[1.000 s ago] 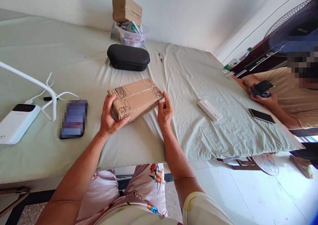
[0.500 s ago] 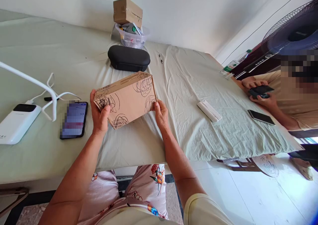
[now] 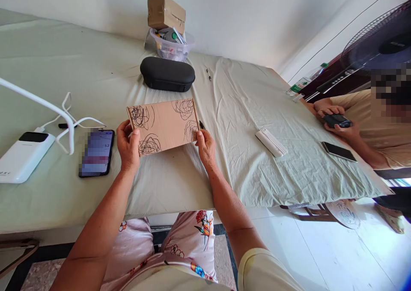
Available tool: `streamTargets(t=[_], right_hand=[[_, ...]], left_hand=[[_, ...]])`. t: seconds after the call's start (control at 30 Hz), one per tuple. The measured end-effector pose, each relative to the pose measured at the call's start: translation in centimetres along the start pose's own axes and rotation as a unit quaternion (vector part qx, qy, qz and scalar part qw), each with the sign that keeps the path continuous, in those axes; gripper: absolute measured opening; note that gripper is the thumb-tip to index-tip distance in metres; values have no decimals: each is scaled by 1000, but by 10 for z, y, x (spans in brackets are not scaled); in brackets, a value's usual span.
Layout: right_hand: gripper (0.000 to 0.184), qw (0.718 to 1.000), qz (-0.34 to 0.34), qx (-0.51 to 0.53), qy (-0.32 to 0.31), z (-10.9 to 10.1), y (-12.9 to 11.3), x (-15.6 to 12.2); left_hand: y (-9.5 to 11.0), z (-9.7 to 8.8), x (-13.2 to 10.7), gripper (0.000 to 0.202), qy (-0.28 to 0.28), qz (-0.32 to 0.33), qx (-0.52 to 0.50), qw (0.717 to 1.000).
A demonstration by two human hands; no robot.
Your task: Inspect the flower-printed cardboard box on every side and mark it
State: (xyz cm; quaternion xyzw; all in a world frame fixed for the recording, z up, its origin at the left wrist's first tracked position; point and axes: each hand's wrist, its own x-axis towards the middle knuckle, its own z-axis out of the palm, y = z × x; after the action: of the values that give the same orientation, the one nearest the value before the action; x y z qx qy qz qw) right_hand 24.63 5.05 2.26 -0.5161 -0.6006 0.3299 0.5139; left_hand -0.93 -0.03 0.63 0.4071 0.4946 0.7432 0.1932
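Between my hands I see a flat cardboard box, its upper face marked with black scribbled rings at the corners. My left hand grips its left end, thumb on top and fingers underneath. At the right end, my right hand holds it with the thumb along the edge. A dark pen shows just beyond my right hand; whether the two touch I cannot tell. The black zip case lies behind the box. Left of my left hand rests a phone with its screen lit.
A white power bank with a cable and a white curved stand arm are at left. At the back, a small carton tops a plastic basket. Rightward lie a pale pouch and another phone, near a seated person.
The box has tilted so its scribbled face points up at me and its far side is out of sight. A pen now shows by my right hand.
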Motion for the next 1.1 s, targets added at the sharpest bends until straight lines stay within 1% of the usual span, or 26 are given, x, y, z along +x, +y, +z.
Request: streamTargets(t=[0.07, 0.13, 0.17, 0.23, 0.3, 0.37, 0.43, 0.47, 0.5, 0.6, 0.67, 0.73, 0.83, 0.93, 1.03, 1.1], right_hand=[[65, 1000, 7, -18, 8, 0, -1, 0], [64, 999, 12, -29, 11, 0, -1, 1], [64, 999, 14, -32, 12, 0, -1, 1], [64, 999, 15, -41, 14, 0, -1, 0], [63, 998, 13, -52, 19, 0, 0, 0], [62, 998, 1, -65, 26, 0, 1, -2], [64, 996, -27, -82, 35, 1, 3, -5], [67, 994, -45, -92, 38, 3, 4, -6], [74, 992, -63, -103, 40, 4, 6, -8], [101, 983, -107, -143, 34, 13, 10, -13], [115, 978, -123, -168, 27, 20, 12, -17], [122, 975, -124, -182, 22, 26, 13, -21], [125, 976, -118, -181, 20, 31, 14, -24], [127, 980, -109, -162, 26, 32, 15, -23], [123, 987, -91, -127, 38, 29, 16, -19], [114, 992, -70, -95, 42, 25, 17, -16]], left_hand=[[3, -1, 1, 60, 36, 4, 41, 998], [6, -2, 1, 53, 33, 13, 68, 997], [7, -1, 1, 52, 15, 17, 71, 997], [9, 0, -1, 55, -44, 12, 69, 997], [9, 2, -4, 70, -99, -7, 82, 992], [8, 3, -9, 86, -117, -22, 110, 987], [6, 3, -12, 95, -113, -21, 130, 985], [5, 4, -14, 99, -113, -16, 137, 984], [4, 5, -16, 105, -112, -9, 146, 983], [2, 11, -23, 121, -103, 24, 185, 977], [1, 17, -29, 125, -91, 50, 208, 973], [2, 25, -35, 125, -80, 72, 223, 969], [2, 32, -43, 122, -60, 95, 235, 966], [0, 33, -44, 119, -50, 99, 231, 967], [0, 29, -41, 119, -56, 74, 214, 972], [1, 25, -38, 119, -60, 50, 199, 977]])
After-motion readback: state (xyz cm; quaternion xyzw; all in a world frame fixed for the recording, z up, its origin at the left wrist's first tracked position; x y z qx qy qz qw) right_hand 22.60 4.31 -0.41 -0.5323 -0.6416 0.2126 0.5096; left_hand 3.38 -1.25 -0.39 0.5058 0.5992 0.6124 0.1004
